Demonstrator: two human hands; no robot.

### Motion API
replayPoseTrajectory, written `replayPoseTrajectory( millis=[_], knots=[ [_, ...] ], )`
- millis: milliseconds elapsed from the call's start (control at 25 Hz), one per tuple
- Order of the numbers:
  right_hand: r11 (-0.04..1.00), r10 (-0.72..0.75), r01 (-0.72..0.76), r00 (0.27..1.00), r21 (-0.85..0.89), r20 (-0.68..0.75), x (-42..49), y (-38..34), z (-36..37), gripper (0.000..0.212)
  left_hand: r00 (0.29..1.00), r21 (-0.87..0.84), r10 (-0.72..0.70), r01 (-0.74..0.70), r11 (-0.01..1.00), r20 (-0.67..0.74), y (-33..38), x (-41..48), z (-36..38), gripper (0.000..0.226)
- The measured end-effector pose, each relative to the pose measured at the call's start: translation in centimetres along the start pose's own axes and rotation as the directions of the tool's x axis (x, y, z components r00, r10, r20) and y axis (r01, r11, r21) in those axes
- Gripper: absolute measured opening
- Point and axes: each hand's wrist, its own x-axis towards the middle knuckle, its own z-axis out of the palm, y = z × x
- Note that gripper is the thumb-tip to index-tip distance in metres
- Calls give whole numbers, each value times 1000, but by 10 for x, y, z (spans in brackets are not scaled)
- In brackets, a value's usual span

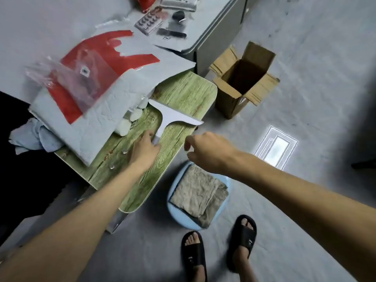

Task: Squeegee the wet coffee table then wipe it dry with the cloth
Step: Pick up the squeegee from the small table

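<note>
L hand (pixel 145 148) fingers grip squeegee (pixel 173 117) handle; R hand (pixel 209 151) beside.

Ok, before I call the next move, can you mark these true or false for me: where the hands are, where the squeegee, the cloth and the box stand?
1. The left hand holds the squeegee by its handle. True.
2. The right hand holds the cloth. False: it is empty, over the near edge of the coffee table. The cloth lies folded on the blue plastic stool on the floor.
3. The squeegee lies on the green table top. True.
4. The cardboard box on the floor is closed. False: its flaps stand open.
5. The red plastic bag lies on the floor. False: it lies on a grey sheet that covers part of the table.
</note>
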Motion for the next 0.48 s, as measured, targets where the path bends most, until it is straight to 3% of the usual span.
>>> replayPoseTrajectory(
  millis=[120, 280, 360, 440, 480],
  knots=[
    [991, -31, 36, 999, 126, -40, 10, 30, 24, 29, 997, 46, -78, 79, 996, -21, -15, 33, 23, 48],
    [983, -19, 25, 999, 184, -35, 14, 54, 35, 28, 998, 313, -53, 62, 948, -35, -29, 65, 36, 31],
    [981, -16, 25, 999, 191, -45, 15, 61, 32, 28, 997, 368, -74, 64, 928, 13, -24, 70, 34, 27],
    [983, -7, 13, 999, 183, -37, 14, 64, 25, 28, 989, 308, -112, 76, 948, 100, -5, 66, 27, 19],
    [982, -2, 9, 999, 189, -39, 12, 64, 17, 27, 980, 198, -116, 83, 977, 160, 11, 60, 20, 13]
  ],
)
